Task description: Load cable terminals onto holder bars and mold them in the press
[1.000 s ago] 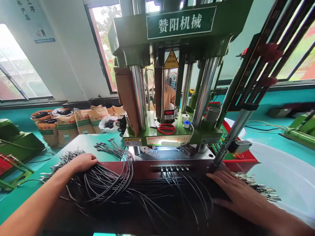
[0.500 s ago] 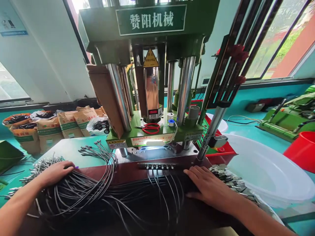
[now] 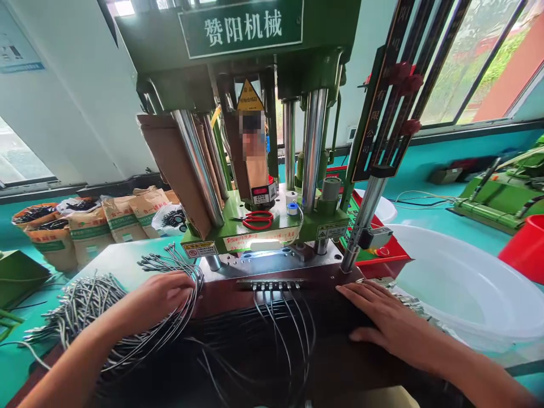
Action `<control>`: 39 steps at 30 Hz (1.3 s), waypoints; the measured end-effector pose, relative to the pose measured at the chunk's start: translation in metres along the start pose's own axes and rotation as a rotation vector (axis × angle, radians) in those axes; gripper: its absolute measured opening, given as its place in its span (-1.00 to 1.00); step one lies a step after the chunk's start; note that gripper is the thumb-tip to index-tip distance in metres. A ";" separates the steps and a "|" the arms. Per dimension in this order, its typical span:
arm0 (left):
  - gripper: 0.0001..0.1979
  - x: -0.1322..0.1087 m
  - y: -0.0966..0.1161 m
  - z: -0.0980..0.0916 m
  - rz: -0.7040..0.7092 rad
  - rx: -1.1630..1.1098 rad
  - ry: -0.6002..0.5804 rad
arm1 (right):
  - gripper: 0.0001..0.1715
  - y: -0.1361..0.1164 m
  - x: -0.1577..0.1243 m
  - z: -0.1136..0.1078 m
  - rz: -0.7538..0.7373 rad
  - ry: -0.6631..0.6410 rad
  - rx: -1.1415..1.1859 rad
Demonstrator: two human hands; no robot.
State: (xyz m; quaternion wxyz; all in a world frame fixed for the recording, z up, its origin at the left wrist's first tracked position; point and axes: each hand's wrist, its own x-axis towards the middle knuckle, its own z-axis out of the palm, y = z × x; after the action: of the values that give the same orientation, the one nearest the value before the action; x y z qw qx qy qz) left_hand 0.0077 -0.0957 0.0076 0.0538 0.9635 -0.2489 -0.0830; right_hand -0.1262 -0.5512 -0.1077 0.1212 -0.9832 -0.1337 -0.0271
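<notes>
My left hand [image 3: 164,292] is closed around part of a bundle of thin grey cables [image 3: 193,303], its fingertips partly hidden. The bundle's metal-tipped ends fan out beyond that hand on the light tabletop. A larger heap of cables [image 3: 96,300] lies to its left, under my forearm. My right hand [image 3: 385,317] rests on the dark tabletop with fingers stretched out, holding nothing, beside a pile of metal-ended parts [image 3: 408,300]. Between my hands, a slim metal fixture [image 3: 272,285] holds a row of several cable ends, their cables trailing toward me.
A green press [image 3: 246,56] with steel columns rises in front. Red-handled pliers [image 3: 257,219] and a blue-and-white tape roll [image 3: 292,208] lie on its plate. A white tub [image 3: 463,283] and a red tray [image 3: 386,252] stand right; paper sacks [image 3: 127,215] stand back left.
My left hand has moved right from the cable heap to the looped bundle. My right hand has shifted slightly right and flattened out. The view has tilted a little.
</notes>
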 end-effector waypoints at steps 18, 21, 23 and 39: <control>-0.92 0.093 0.057 0.072 0.261 -0.005 -0.117 | -0.71 -0.029 0.117 0.002 0.013 -0.017 0.269; -0.91 0.093 0.051 0.071 0.268 -0.060 -0.141 | -0.68 -0.028 0.116 0.008 0.018 0.008 0.312; -0.90 0.093 0.048 0.070 0.268 -0.098 -0.150 | -0.67 -0.028 0.115 0.010 0.027 0.014 0.337; -0.89 0.085 0.050 0.072 0.231 -0.221 -0.112 | -0.71 -0.026 0.113 0.011 0.054 -0.002 0.377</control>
State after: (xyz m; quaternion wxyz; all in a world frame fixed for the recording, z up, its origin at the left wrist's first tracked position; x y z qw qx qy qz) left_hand 0.0440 -0.1852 -0.0669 0.1545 0.9105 -0.3501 -0.1565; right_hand -0.0243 -0.4949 -0.1022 0.3040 -0.9463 -0.1098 0.0025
